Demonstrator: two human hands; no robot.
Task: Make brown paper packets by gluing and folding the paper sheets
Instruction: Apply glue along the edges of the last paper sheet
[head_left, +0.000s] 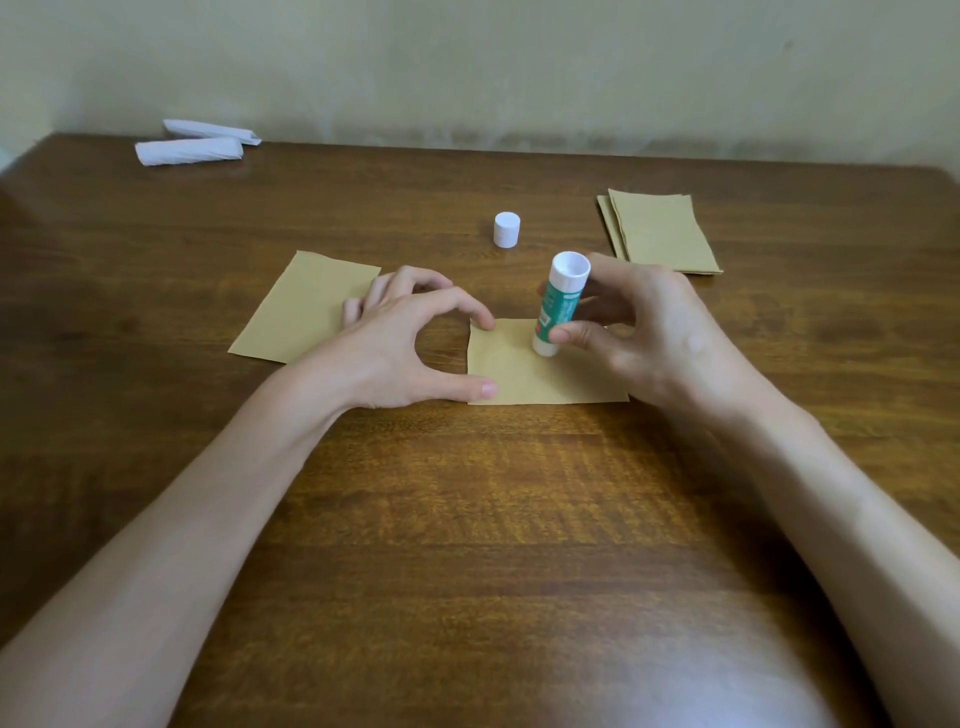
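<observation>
A small brown paper sheet (524, 374) lies flat on the wooden table (467, 519) in front of me. My left hand (410, 343) presses its left edge down with the thumb tip and the index fingertip. My right hand (644, 327) grips an uncapped green and white glue stick (558, 306), held nearly upright with its lower end on the sheet. The white cap (506, 229) stands on the table behind.
A second brown sheet (301, 309) lies left of my left hand. A stack of brown sheets (662, 234) sits at the back right. Two folded white paper pieces (197, 145) lie at the far left corner by the wall.
</observation>
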